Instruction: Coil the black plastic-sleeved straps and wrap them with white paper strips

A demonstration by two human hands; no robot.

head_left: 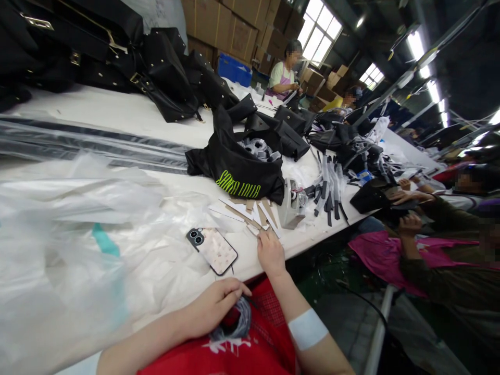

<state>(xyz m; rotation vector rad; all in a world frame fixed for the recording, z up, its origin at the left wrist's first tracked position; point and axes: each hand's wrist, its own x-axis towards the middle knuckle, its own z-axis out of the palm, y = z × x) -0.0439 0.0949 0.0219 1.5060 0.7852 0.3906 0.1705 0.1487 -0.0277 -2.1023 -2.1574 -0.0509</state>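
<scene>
My left hand [219, 304] is closed at a coil of grey, plastic-wrapped strap [242, 322] on my lap, thumb and fingers close together at its upper edge. Part of the coil is hidden under the hand. At the table edge my right hand [271, 253] has its fingertips pinched on the near end of a strip in a loose pile of white and brown card strips [253, 212]. A phone in a patterned case [216, 251] lies camera side up, left of that hand. Beyond the strips sits a black cloth bag with green lettering [242, 179], more coils inside it.
A tape dispenser [291, 203] stands right of the strips, with several wrapped straps [330, 182] beyond. Clear plastic sheets [78, 245] cover the left tabletop. Black handbags [167, 73] line the back. A co-worker's hands [408, 195] hold a black bag at right.
</scene>
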